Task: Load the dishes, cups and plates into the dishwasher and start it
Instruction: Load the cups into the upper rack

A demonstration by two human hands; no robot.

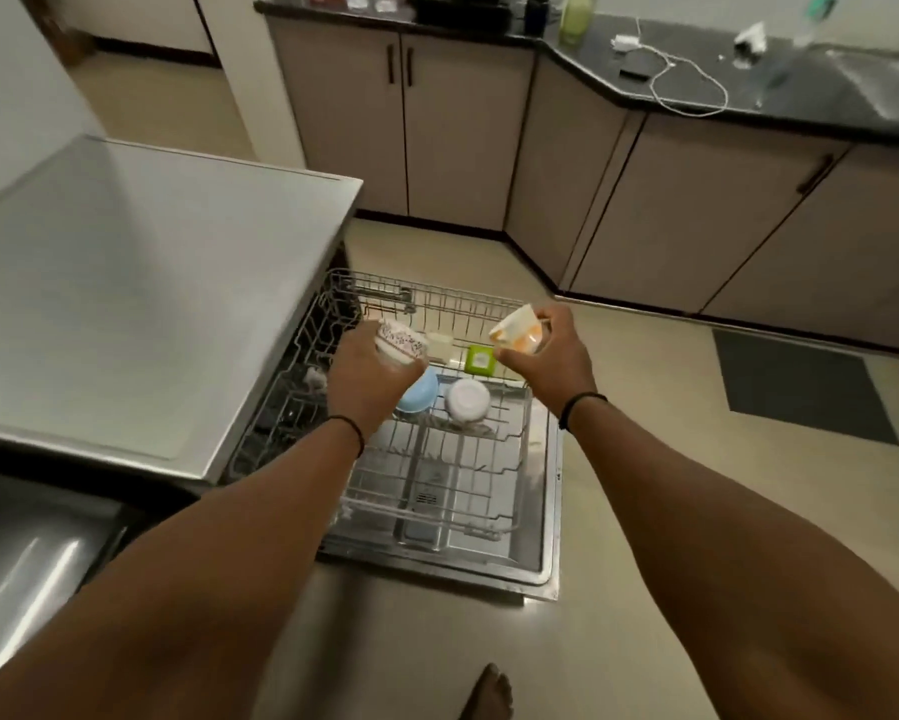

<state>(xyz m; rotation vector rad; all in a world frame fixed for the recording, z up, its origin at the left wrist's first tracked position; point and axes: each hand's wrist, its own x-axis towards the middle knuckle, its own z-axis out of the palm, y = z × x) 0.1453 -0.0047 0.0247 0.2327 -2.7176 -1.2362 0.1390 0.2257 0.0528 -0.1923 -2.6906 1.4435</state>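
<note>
Bare foot, bottom edge, on the floor. Left hand: fingers closed around a patterned cup, held above the pulled-out rack of the open dishwasher. Right hand: fingers wrapped around an orange-and-white cup, tilted, over the rack's far side. Below the left fingers, a blue bowl; just beside it, between our hands, a white bowl, both in the rack. Beyond them, a green item, possibly a lid; too blurred to tell. Black band on each wrist.
</note>
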